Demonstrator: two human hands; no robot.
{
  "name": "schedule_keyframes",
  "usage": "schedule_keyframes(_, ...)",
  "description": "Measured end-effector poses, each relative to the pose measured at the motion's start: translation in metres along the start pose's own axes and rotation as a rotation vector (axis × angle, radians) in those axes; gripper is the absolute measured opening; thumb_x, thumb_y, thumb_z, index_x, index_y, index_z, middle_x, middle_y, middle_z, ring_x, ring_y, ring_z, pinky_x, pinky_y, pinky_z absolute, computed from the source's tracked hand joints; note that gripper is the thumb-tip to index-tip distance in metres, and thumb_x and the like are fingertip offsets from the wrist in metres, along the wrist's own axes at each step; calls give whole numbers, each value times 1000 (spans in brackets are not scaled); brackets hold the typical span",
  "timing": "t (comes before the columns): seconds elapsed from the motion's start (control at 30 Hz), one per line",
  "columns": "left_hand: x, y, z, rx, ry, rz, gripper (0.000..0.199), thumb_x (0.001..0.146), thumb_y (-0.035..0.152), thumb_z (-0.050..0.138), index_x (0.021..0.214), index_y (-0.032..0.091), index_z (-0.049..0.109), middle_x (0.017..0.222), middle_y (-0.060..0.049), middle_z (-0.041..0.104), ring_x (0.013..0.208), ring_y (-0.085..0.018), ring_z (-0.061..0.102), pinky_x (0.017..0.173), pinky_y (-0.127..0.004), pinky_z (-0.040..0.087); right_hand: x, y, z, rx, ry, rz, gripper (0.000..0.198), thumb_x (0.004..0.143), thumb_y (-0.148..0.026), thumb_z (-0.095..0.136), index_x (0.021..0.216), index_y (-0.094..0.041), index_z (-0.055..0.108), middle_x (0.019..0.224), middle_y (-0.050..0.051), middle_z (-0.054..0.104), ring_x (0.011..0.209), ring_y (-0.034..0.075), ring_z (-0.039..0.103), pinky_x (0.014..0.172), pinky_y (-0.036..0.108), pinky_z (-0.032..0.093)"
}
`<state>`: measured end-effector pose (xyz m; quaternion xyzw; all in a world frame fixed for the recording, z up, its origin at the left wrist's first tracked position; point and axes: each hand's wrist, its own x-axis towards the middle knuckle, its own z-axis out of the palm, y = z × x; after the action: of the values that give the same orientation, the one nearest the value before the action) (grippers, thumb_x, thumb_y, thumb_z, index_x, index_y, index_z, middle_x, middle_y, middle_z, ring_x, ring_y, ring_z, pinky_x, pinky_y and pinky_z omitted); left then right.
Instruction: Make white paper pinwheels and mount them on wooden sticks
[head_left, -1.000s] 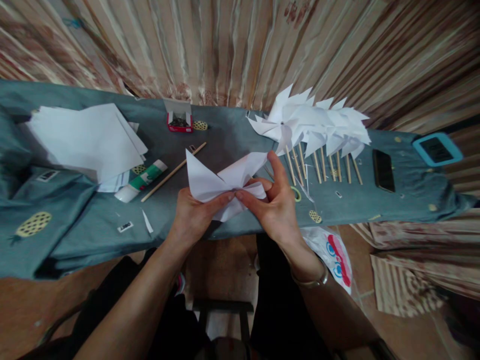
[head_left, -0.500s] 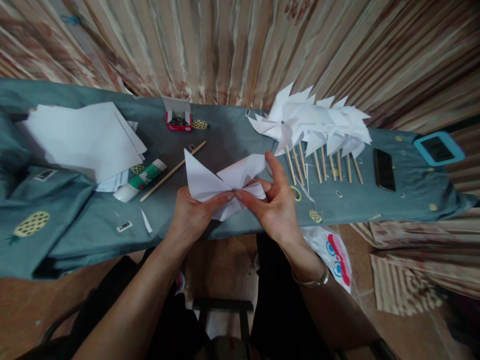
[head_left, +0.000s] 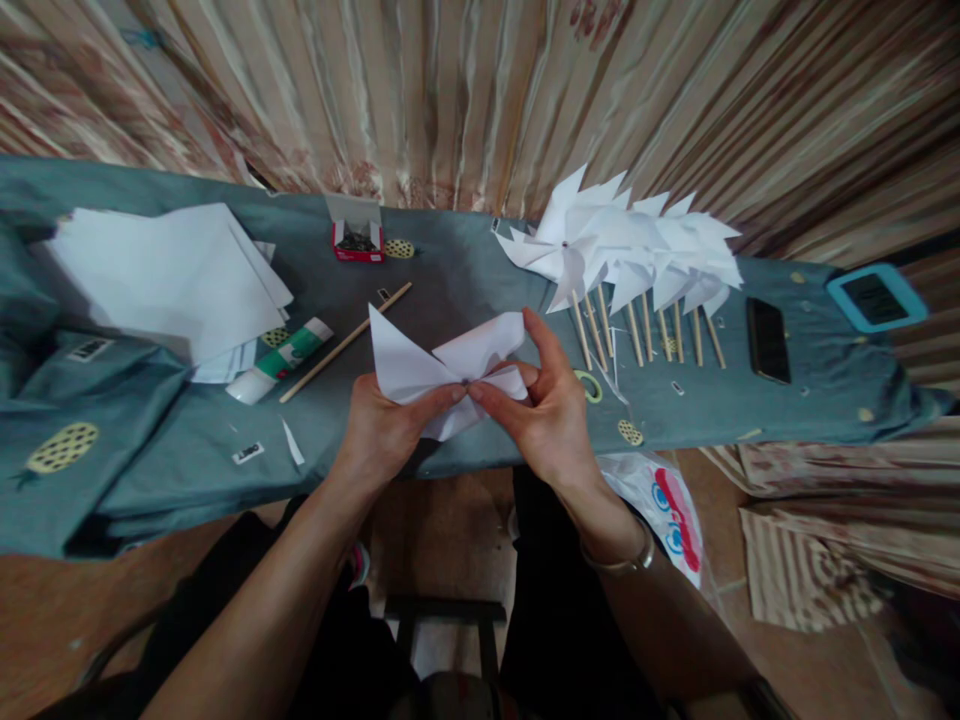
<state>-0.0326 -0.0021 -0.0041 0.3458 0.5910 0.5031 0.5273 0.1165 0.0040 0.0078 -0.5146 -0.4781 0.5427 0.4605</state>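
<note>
I see both hands pinching the half-folded paper pinwheel (head_left: 450, 372) at its centre: left hand (head_left: 386, 430) unmoved, right hand (head_left: 544, 420) curling its forefinger inward over the flap, toward me from the finished pinwheels (head_left: 622, 250).

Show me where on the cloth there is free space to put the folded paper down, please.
Bare cloth lies between the red box and the pinwheels, beyond the hands. A smaller patch sits between the phone and the blue case. The left is crowded: paper stack, glue stick, loose stick. Sticks fill the space under the pinwheels.
</note>
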Motion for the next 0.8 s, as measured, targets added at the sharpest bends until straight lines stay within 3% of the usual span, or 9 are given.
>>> schedule_keyframes(0.4,0,-2,-1,16,-19,-9,23,55,28,82,71,15,72,75,-6,75,67,-22,68,63,-31,57,-1,-1,2,30,27,41,95,66,-40,83,145,-23,32,75,-3,71,65,17,67,63,33,60)
schedule_keyframes(0.8,1,-3,-1,-25,-8,-41,27,51,30,85,70,16,72,73,-5,74,67,-24,68,63,-33,57,0,4,3,13,30,22,81,70,-32,77,140,-24,37,90,0,74,78,19,71,70,33,60)
